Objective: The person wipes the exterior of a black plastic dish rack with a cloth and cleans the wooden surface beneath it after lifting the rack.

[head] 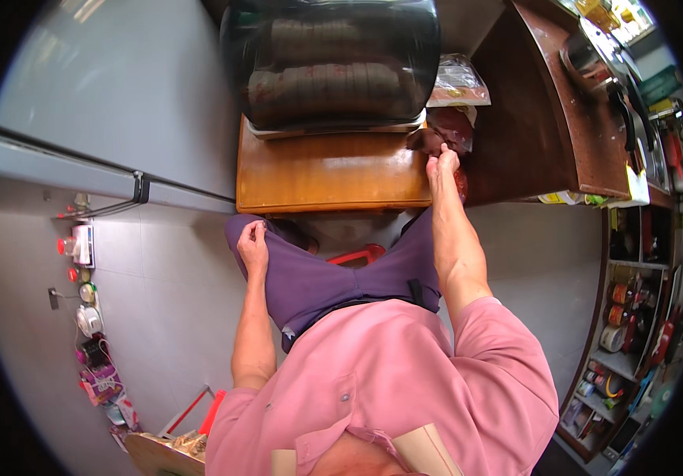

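My right hand reaches forward past the right edge of a wooden cabinet. Its fingers are pinched on a dark red plastic bag that hangs in the gap beside the cabinet. Some of the bag is crumpled and partly hidden behind the fingers. My left hand rests on the knee of my purple trousers, fingers curled in, with nothing visible in them. On the cabinet stands a dish rack with a dark see-through cover; rows of stacked bowls or plates show through it.
A clear plastic package lies behind the bag. Left is a grey refrigerator; right, a dark wooden counter carrying a metal pot. Shelves of jars stand farther right. Red plastic shows between my legs.
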The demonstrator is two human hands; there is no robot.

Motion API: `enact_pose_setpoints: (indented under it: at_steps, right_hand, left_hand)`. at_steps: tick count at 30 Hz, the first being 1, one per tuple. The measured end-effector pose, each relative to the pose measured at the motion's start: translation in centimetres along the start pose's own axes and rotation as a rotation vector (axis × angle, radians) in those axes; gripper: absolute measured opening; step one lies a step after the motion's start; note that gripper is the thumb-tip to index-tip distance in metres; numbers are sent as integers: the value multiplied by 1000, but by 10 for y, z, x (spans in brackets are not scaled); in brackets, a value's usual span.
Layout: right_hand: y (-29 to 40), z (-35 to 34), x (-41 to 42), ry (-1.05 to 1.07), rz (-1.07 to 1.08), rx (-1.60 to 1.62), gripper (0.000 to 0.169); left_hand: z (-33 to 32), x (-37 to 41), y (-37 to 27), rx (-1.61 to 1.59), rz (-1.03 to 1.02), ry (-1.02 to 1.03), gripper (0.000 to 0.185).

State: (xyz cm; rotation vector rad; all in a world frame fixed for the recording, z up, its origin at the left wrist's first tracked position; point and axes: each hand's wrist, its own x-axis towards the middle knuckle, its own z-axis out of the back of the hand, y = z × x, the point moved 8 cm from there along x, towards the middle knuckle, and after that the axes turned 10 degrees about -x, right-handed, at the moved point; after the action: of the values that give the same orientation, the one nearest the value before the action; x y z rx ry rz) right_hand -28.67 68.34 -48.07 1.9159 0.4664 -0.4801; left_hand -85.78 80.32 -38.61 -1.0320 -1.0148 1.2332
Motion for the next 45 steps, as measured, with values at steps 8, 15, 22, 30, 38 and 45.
enact_pose_setpoints:
  at_steps: [8, 15, 22, 30, 38, 45]
  right_hand:
    - [-74, -50, -69, 342, -331, -114, 11]
    - [-67, -111, -64, 402, -429, -13, 25]
    - [19, -38, -18, 116, 67, -114, 11]
    - [-91, -85, -75, 490, -557, 87, 16]
    - [-28, -76, -54, 289, -272, -68, 23]
    - [55, -44, -65, 433, 562, -840, 31]
  left_hand:
    - [-18, 5, -10, 91, -35, 47, 22]
    - [-5, 5, 6, 46, -4, 29, 21]
    - [3, 3, 5, -28, 60, 14, 20]
    - [-11, 11, 9, -180, 239, 57, 24]
    - [-8, 27, -7, -140, 273, 37, 26]
    - [-35, 139, -166, 85, -251, 0, 35]
